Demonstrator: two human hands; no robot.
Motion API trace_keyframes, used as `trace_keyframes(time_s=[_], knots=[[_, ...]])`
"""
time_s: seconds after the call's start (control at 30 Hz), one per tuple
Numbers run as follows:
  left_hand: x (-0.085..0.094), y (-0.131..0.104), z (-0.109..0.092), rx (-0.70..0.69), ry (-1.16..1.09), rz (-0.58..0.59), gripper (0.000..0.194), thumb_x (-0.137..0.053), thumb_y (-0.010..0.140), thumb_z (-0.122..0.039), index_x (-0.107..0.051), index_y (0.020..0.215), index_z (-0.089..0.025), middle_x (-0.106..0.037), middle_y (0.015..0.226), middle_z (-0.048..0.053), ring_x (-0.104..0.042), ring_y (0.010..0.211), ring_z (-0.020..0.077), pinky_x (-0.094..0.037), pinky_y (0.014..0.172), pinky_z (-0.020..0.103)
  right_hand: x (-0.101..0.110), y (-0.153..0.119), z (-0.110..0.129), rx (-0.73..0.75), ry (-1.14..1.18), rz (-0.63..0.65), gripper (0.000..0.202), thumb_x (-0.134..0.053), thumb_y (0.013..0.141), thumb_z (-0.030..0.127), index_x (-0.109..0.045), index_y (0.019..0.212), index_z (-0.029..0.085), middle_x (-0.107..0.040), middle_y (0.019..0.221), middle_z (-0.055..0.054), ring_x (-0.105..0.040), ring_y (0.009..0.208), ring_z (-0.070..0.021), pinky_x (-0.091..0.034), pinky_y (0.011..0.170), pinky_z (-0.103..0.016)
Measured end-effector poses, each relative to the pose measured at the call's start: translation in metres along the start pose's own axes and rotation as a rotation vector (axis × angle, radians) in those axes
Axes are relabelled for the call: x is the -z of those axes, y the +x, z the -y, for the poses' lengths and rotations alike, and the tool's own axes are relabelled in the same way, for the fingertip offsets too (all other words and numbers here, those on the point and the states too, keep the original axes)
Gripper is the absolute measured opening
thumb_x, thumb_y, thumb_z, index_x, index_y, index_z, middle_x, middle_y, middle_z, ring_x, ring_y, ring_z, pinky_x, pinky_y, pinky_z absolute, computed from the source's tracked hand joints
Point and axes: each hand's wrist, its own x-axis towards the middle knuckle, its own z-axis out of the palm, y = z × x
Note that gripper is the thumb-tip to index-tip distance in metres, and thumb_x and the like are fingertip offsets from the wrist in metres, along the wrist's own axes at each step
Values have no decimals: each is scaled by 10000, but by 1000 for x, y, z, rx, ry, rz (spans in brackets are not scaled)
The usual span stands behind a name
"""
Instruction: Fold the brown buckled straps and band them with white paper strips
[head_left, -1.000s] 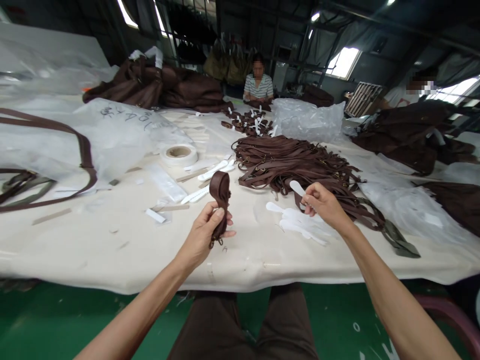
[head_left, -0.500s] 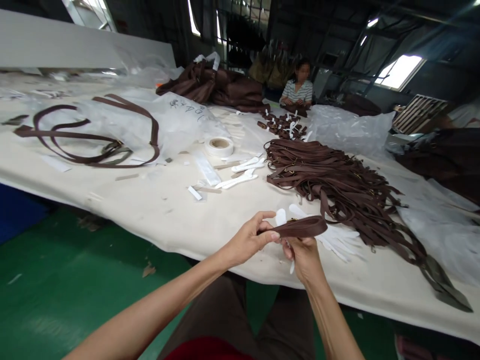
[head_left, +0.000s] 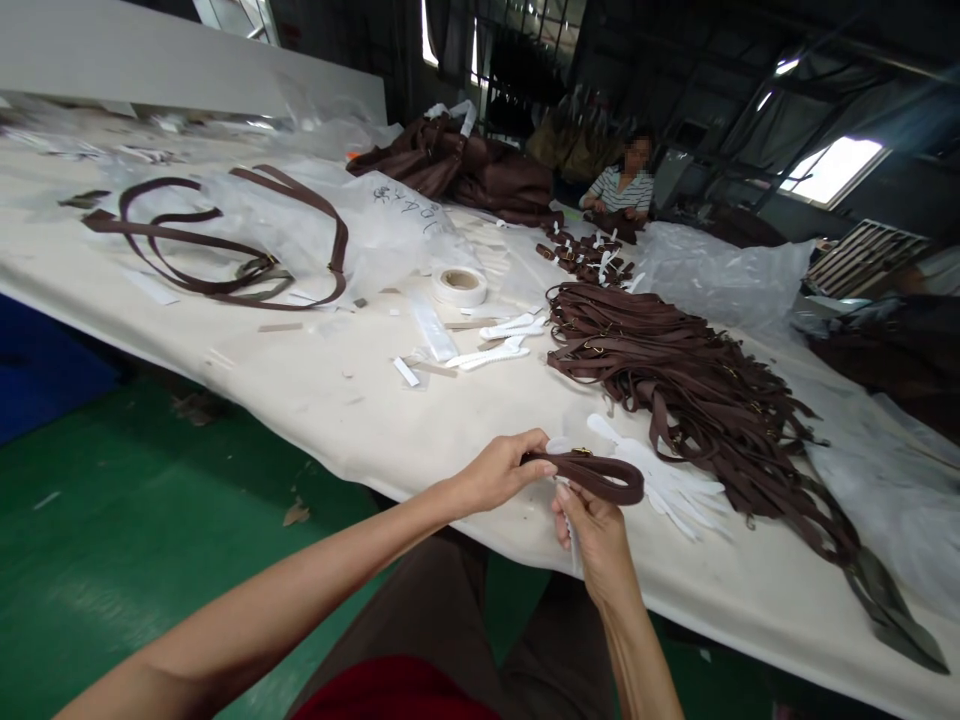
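Brown strap (head_left: 619, 482), looped, pinched in L hand (head_left: 499, 474); R hand (head_left: 596, 532) just below, gripping white tab (head_left: 575, 552); prob. wrapping step, next needs firm L hold, tab drawn round

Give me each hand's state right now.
Left hand: closed, holding the folded brown strap.
Right hand: closed, fingers pinching a white strip.

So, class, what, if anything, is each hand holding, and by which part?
The left hand grips the folded brown strap by the end opposite its rounded loop. The right hand holds a white strip, mostly hidden; by which part cannot be told.
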Motion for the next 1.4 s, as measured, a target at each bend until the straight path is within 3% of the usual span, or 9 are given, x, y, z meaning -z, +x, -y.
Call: trace_keyframes(time_s=[0.17,0.27,0.4,0.5,0.6,0.73,0.97,1.23,1.4], knots=[[3,1,23,-15,447,-1,139,-552,908,-296,-642,980,-218,-709,937,22,-660,856,205,-484,789,290,4,-17,-8,-51,-302,23,446,-648,770,619,-636,749,173,-510,556,28,-451,462,-109,-375,440,-239],[0,-2,32,43,535,42,210,-509,928,-286,-637,1091,-257,-740,1008,1,-689,894,203,-494,808,284,1,-25,-10,90,-474,24,391,-584,849,541,-631,698,184,-489,567,22,-499,550,-132,-419,531,-245],[-1,-2,37,65,561,35,244,-505,926,-268,-633,1134,-267,-730,1154,4,-687,1023,212,-496,889,296,-9,-32,-9,286,-614,-24,335,-562,902,399,-599,643,190,-606,833,-38,-543,635,-125,-435,575,-241],[0,0,37,57,569,53,240,-504,918,-244,-637,1115,-273,-735,1141,-3,-690,1033,211,-499,902,303,-16,-31,-5,403,-610,-67,293,-562,910,315,-580,644,193,-653,1085,-83,-618,774,-152,-480,654,-257],[3,0,38,68,541,81,258,-513,909,-240,-619,1141,-280,-749,1066,-13,-708,979,209,-514,870,305,-18,-25,0,442,-405,-17,299,-574,911,316,-557,637,197,-692,1044,-95,-654,885,-192,-521,747,-291],[5,-1,40,62,448,83,281,-538,907,-248,-589,1180,-289,-739,1125,-15,-705,1014,197,-515,903,302,-15,-15,4,240,-47,58,261,-628,889,437,-642,817,186,-691,893,-61,-666,823,-174,-552,772,-304],[6,-1,38,93,416,69,254,-549,907,-239,-589,1154,-282,-762,1030,-1,-718,962,194,-535,850,301,-23,0,3,-89,132,-171,395,-758,704,493,-535,835,194,-664,642,18,-671,550,-156,-562,540,-275],[8,-3,42,59,435,60,236,-561,914,-260,-593,1147,-263,-748,1038,10,-709,965,182,-524,853,290,-22,19,25,-331,46,-104,271,-652,786,128,-407,855,219,-616,509,73,-613,393,-127,-482,372,-186],[10,-4,47,13,467,73,204,-561,924,-269,-624,1118,-253,-753,1007,7,-716,904,171,-529,834,275,-26,30,25,-368,-18,-88,285,-546,805,9,-369,862,225,-596,472,85,-593,373,-135,-468,347,-192]])
